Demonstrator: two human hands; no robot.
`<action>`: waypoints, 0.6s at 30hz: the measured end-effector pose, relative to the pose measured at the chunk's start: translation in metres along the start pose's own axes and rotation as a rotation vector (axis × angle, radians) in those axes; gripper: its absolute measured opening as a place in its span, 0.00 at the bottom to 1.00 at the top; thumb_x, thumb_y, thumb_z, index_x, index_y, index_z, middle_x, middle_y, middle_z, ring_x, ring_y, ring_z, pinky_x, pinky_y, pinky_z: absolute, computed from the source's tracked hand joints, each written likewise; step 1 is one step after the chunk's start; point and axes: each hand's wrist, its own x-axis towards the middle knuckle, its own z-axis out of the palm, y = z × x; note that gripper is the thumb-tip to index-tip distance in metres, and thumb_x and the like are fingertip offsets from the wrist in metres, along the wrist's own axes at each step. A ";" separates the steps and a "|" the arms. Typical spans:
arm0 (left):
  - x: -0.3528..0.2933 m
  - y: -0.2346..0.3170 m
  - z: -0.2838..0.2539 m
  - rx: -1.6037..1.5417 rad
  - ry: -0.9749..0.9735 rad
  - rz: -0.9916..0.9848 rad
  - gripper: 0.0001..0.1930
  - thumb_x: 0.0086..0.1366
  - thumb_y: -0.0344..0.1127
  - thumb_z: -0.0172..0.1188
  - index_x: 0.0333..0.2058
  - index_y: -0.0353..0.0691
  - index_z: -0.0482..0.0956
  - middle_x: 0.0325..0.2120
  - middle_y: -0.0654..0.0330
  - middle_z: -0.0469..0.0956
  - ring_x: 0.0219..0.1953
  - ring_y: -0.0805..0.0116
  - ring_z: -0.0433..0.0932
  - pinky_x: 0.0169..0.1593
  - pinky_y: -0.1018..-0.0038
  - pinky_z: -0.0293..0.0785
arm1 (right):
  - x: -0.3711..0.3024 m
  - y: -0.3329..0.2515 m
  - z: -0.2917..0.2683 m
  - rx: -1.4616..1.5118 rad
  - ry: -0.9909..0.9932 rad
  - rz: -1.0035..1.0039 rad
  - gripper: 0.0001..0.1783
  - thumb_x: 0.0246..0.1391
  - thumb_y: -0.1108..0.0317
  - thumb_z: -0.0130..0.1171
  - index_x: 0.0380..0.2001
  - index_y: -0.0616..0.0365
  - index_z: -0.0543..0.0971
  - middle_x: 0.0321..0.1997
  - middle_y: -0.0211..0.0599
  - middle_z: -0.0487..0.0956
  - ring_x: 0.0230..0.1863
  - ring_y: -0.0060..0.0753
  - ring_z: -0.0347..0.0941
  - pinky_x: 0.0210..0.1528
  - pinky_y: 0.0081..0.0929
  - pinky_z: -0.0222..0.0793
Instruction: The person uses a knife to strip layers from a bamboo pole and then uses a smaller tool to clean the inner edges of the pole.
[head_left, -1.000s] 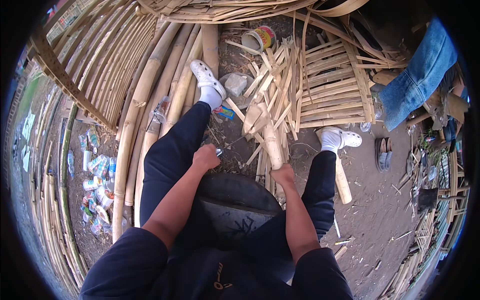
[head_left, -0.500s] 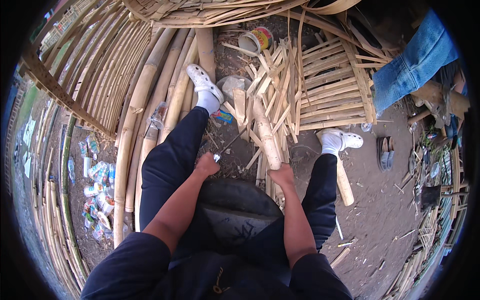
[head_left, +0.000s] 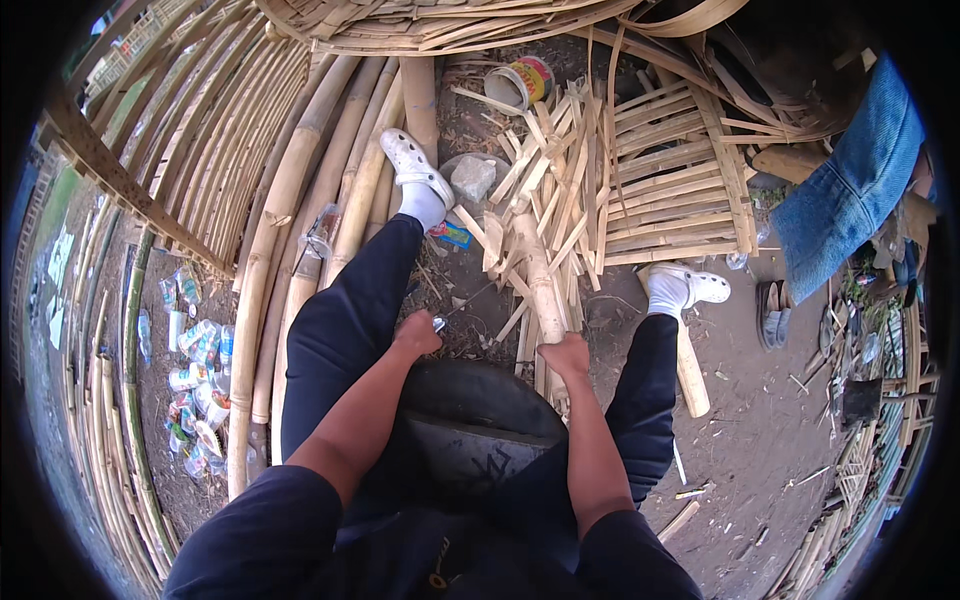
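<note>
My left hand is closed around the handle of a knife, which shows bright metal beside the fist. Its thin blade points up and right toward the bamboo and is hard to make out. Between my legs, my right hand wraps the near end of a thick bamboo pole. The pole's far end is rough and lies among a heap of split bamboo strips. Beneath my forearms is a dark rounded seat-like object.
Long bamboo poles lie left of my foot. A slatted bamboo panel lies at right, near blue denim. A bucket and grey stone sit ahead. Plastic litter is at left, dark shoes at right.
The blade has turned and now looks thinner, while the left hand is slightly lower. The denim appears farther right. The right hand keeps its hold on the bamboo pole.
</note>
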 end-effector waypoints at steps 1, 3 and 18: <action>0.003 0.000 -0.001 -0.015 -0.022 -0.033 0.16 0.50 0.34 0.62 0.38 0.33 0.81 0.40 0.41 0.80 0.48 0.46 0.79 0.51 0.59 0.76 | 0.000 -0.009 -0.006 0.042 -0.025 -0.001 0.23 0.33 0.59 0.67 0.28 0.71 0.81 0.32 0.59 0.82 0.39 0.55 0.80 0.46 0.37 0.75; 0.008 0.006 0.009 -0.054 0.008 -0.065 0.17 0.49 0.33 0.63 0.38 0.32 0.81 0.41 0.39 0.79 0.47 0.46 0.79 0.50 0.59 0.76 | 0.002 -0.006 -0.008 0.111 0.005 -0.021 0.23 0.32 0.59 0.67 0.29 0.70 0.82 0.32 0.58 0.82 0.40 0.54 0.81 0.46 0.37 0.75; 0.016 -0.005 0.032 -0.141 0.010 -0.094 0.18 0.49 0.34 0.64 0.40 0.33 0.80 0.42 0.42 0.80 0.48 0.46 0.78 0.52 0.60 0.75 | -0.024 -0.060 -0.084 0.795 0.458 -0.449 0.07 0.40 0.78 0.64 0.26 0.66 0.78 0.23 0.37 0.80 0.25 0.29 0.79 0.30 0.28 0.72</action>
